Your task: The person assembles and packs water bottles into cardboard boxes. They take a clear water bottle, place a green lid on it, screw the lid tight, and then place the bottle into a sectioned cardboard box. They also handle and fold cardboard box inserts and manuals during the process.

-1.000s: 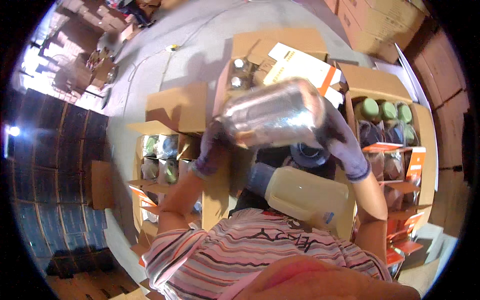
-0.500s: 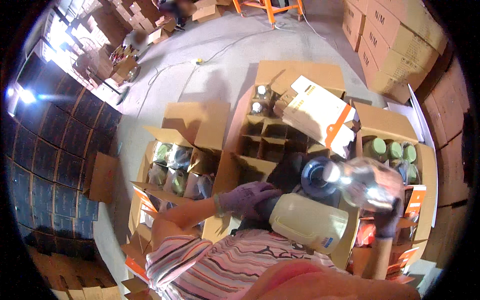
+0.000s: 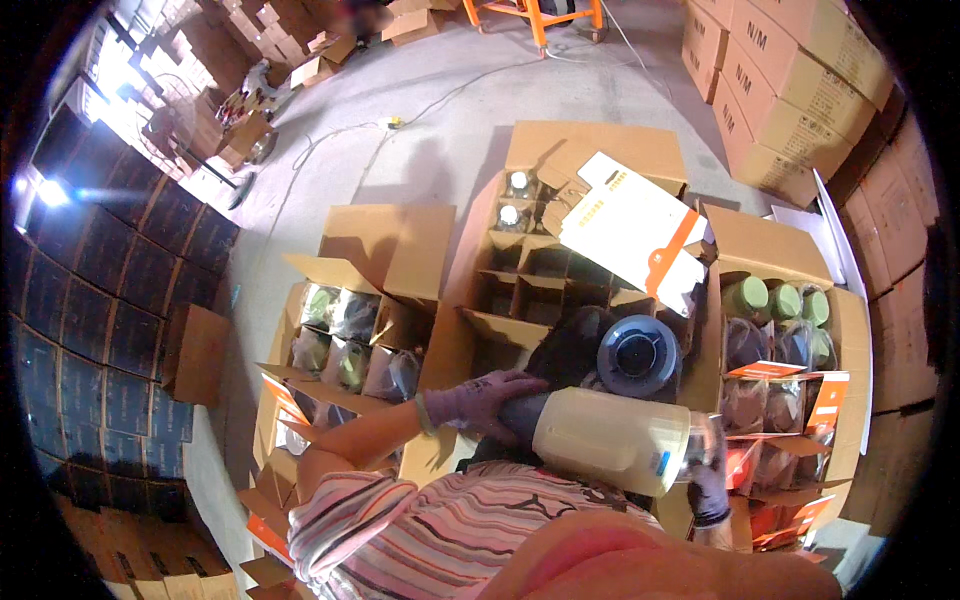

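Note:
A pale cream, see-through cylinder (image 3: 600, 440) with a small blue-and-white label lies sideways across my lap. My left hand (image 3: 490, 405), in a purple glove, is wrapped around its dark grey end (image 3: 524, 416). At the other end, my right hand (image 3: 710, 470), in a dark glove with bare fingertips, is closed on a clear bottle-like piece (image 3: 697, 445). This piece sits at the cylinder's open-looking right end; how far inside it reaches is hidden. Beyond the cylinder, a round blue part (image 3: 640, 356) with a dark middle rests on something black.
An open carton (image 3: 595, 145) with dividers and clear bottles (image 3: 512, 217) stands ahead, a white-and-orange flat box (image 3: 635, 225) across it. Cartons of wrapped items flank me at left (image 3: 390, 240) and right (image 3: 765, 240). Stacked cartons (image 3: 780, 100) rise behind. A cable (image 3: 440, 105) crosses the floor.
My right hand has brought the clear bottle-like piece down from beside the blue part to the cylinder's right end. The cylinder has tilted closer to level. My left hand stays at the dark end.

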Demonstrator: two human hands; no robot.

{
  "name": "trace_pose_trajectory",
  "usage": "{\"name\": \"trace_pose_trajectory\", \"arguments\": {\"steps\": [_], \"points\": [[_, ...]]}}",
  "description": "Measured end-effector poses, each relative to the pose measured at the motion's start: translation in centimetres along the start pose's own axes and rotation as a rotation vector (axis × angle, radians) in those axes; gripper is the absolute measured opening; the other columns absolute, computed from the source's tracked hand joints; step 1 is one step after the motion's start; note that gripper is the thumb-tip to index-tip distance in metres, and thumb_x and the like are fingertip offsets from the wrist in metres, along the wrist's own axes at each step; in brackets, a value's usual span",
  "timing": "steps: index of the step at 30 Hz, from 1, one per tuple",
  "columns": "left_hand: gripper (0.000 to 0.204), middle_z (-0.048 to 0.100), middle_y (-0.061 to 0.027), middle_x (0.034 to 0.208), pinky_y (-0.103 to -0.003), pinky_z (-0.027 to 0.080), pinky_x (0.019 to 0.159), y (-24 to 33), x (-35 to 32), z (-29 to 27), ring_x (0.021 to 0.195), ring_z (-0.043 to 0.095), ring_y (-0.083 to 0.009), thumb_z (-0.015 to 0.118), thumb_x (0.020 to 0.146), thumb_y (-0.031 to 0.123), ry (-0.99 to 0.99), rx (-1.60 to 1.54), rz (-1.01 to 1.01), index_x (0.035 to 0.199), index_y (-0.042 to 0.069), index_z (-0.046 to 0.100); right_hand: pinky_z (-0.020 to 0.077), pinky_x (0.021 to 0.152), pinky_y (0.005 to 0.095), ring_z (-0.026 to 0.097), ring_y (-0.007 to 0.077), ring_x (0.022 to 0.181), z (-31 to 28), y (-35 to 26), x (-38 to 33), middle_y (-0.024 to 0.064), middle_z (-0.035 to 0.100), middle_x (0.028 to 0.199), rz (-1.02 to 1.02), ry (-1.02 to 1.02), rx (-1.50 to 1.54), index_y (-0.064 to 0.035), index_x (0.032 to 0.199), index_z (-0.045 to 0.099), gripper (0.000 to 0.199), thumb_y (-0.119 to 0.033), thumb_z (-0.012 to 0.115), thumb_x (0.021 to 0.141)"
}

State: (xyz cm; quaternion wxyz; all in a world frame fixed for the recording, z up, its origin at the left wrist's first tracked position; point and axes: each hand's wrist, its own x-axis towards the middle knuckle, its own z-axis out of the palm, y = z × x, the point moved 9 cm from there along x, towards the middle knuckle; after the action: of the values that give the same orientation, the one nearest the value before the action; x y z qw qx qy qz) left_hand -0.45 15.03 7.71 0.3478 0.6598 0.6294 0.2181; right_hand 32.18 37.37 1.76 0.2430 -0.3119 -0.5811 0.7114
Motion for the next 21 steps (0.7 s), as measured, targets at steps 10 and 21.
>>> {"name": "trace_pose_trajectory", "arguments": {"steps": [10, 21], "points": [[0.103, 0.047, -0.0127, 0.138, -0.037, 0.037, 0.108, -3.3, -1.6, 3.8, 0.126, 0.045, -0.0207, 0.084, 0.073, 0.015, 0.101, -1.014, -0.402, 0.150, 0.006, 0.016, 0.0459, 0.097, 0.0336, 0.058, 0.0206, 0.112, 6.6, -4.8, 0.6, 0.0132, 0.060, 0.124, 0.110, -0.171, -0.336, 0.0007, 0.132, 0.049, 0.066, -0.014, 0.080, 0.076], [0.105, 0.044, -0.0128, 0.141, -0.040, 0.036, 0.109, -4.7, -2.1, 5.1, 0.130, 0.042, -0.0242, 0.085, 0.070, 0.016, 0.203, -0.913, -0.328, 0.151, 0.012, 0.019, 0.0516, 0.088, 0.0308, 0.065, 0.0198, 0.103, 7.8, -6.2, 0.6, 0.0148, 0.066, 0.116, -0.012, -0.303, -0.616, 0.0012, 0.132, 0.049, 0.063, -0.010, 0.077, 0.076]]}}
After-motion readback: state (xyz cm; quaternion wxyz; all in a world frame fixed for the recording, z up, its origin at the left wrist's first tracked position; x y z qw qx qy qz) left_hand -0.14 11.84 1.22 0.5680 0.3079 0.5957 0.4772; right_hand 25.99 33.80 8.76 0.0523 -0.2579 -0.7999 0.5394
